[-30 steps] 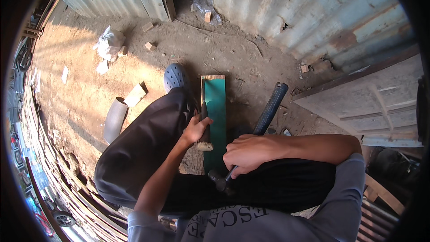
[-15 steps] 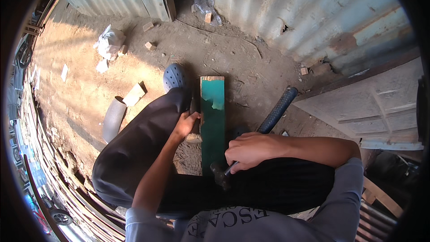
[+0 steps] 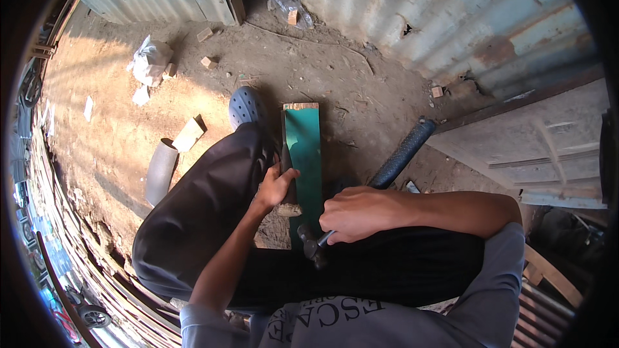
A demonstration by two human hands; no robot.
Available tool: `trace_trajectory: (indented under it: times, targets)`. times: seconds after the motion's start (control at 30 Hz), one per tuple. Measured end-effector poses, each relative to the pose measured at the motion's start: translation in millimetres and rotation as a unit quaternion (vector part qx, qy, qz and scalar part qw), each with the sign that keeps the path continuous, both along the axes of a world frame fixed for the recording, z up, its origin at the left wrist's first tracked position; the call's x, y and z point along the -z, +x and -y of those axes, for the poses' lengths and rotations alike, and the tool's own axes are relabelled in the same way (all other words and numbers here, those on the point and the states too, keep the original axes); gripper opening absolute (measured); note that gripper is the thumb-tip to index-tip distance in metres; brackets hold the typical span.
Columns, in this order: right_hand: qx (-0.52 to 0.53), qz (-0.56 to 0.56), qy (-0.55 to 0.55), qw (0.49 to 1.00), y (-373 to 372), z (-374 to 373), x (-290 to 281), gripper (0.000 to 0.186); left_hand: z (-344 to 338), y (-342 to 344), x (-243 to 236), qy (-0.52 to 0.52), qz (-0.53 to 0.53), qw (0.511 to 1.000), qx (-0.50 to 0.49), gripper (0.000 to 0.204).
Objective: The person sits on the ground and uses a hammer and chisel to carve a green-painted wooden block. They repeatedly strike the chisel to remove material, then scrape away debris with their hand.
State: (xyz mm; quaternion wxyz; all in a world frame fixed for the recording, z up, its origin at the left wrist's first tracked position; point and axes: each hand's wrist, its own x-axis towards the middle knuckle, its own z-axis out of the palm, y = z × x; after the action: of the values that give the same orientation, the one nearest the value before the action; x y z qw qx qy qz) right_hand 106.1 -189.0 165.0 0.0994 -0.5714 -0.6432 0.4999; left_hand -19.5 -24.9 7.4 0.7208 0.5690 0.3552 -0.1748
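Left grip clasps chisel-like tool at nine o'clock on green board; right grip clutches hammer (square taps should help)!

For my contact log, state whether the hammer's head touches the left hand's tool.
Apart. In the head view, green board shows between the hammer's head and the pale end of the tool in the left hand.

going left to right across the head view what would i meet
Curved grey piece → blue clog → left hand → green board → right hand → blue hammer grip → grey panel.
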Motion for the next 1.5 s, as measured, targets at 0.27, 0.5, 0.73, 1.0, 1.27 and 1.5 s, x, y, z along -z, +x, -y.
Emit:
trace_trajectory:
  times: [0.27,0.5,0.73,1.0,1.27,1.5]
  targets:
    - [-0.012,0.015,0.016,1.0,0,0,3,0.028,-6,5,3,0.002,0.001,1.0,0.005,0.026]
    - [0.006,0.004,0.026,1.0,0,-1,1,0.03,-6,6,-11,-0.057,-0.003,0.998,-0.015,0.029]
    - [0.005,0.007,0.025,1.0,1,0,2,0.03,-6,4,-2,-0.081,0.01,0.996,-0.022,0.029]
    - [-0.001,0.014,0.033,0.999,1,2,5,0.028,-7,1,13,0.003,0.021,0.999,0.027,0.033]
    - [0.003,0.009,0.032,0.999,-3,-2,3,0.029,-7,4,16,0.008,0.029,0.999,0.023,0.031]
    - [0.026,0.037,0.04,0.998,-15,-7,5,0.03,-5,9,1,0.027,0.013,0.999,0.02,0.026]
